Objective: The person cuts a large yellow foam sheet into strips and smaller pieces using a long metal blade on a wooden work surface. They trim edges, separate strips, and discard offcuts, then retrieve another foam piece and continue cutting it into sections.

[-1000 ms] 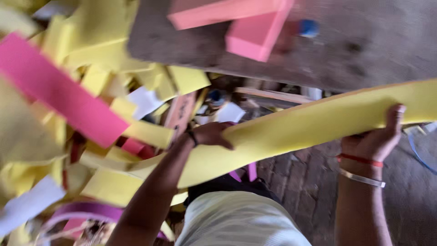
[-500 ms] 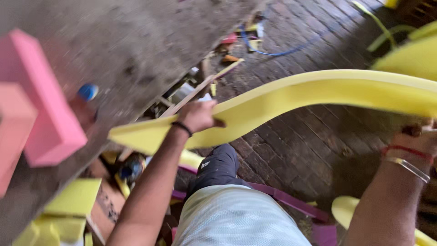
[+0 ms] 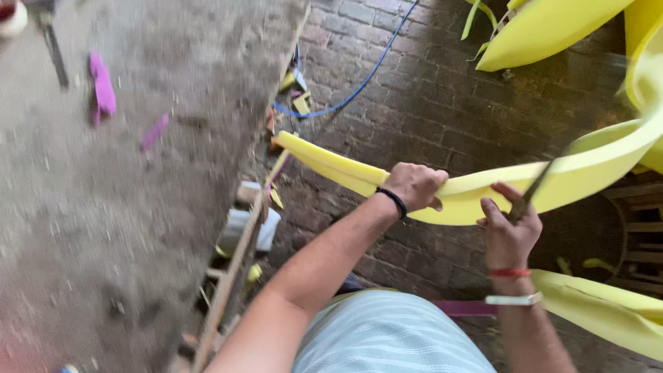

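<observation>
The left hand [image 3: 414, 186] was closed over the top of a long, curved strip of yellow foam [image 3: 345, 169], fingers wrapped down its far face, a thin black band on that wrist. The strip ran from a tapered end near the edge of the grey, dusty worktable [image 3: 138, 173] across above the dark brick floor [image 3: 428, 90] and swept up to the right, out of view. The right hand [image 3: 507, 231], wearing a red thread and a metal bangle at the wrist, was closed around the grip of a thin, dark blade-like tool [image 3: 537, 185] that stood slanted across the foam just beside the left hand; blur made it impossible to tell whether its edge was already inside the material or only resting on it. Judging by this arrangement, a cut was in hand, and doing it well would have called for the left hand to keep the strip taut and level, with its fingers clear of the blade's line, while the right drew the tool in long, light strokes square to the strip, since soft foam tends to squash and tear under pressure. The unsupported span could sag or twist. A blue cable [image 3: 366, 79] trailed over the bricks, and more yellow foam sheets [image 3: 545, 31] lay at the upper right.
</observation>
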The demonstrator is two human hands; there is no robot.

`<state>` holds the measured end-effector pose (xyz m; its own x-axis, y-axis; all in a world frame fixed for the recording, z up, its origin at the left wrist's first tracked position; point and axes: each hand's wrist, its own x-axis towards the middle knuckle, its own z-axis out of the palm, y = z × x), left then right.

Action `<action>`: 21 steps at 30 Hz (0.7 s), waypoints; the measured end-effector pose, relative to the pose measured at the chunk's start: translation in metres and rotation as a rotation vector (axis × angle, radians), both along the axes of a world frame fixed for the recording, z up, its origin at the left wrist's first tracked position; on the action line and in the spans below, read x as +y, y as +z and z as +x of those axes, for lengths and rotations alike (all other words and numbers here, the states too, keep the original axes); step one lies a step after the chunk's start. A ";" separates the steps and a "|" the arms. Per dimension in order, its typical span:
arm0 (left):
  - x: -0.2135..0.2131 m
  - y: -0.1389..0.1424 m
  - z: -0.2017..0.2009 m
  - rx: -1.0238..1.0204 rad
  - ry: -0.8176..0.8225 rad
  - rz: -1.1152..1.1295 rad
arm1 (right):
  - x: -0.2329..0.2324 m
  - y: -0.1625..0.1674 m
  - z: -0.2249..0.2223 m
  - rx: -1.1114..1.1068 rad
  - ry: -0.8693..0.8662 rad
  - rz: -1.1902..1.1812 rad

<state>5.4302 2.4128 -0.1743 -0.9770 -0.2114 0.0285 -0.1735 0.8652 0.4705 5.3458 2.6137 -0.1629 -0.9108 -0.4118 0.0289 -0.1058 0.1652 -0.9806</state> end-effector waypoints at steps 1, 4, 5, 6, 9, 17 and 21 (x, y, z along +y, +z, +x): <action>-0.015 0.005 -0.012 0.006 0.002 0.021 | -0.019 0.008 -0.016 0.177 0.070 0.069; -0.081 0.020 -0.058 0.030 -0.047 0.015 | -0.080 0.024 -0.075 0.566 0.210 0.267; -0.102 0.025 -0.075 0.036 -0.071 0.012 | -0.096 0.031 -0.096 0.596 0.213 0.331; -0.119 0.028 -0.091 0.044 -0.091 0.025 | -0.113 0.033 -0.117 0.624 0.219 0.395; -0.170 0.027 -0.148 0.035 -0.139 0.042 | -0.170 0.032 -0.183 0.369 0.428 0.310; -0.376 0.002 -0.341 0.027 0.041 -0.062 | -0.361 -0.009 -0.386 0.517 0.156 0.478; -0.531 0.011 -0.378 -0.016 0.240 -0.079 | -0.478 -0.006 -0.487 0.595 0.182 0.323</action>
<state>5.0522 1.8816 -0.1634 -0.8995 -0.4352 0.0387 -0.3855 0.8322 0.3985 4.8592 2.1360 -0.1693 -0.6940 -0.6284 0.3513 -0.6630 0.3675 -0.6522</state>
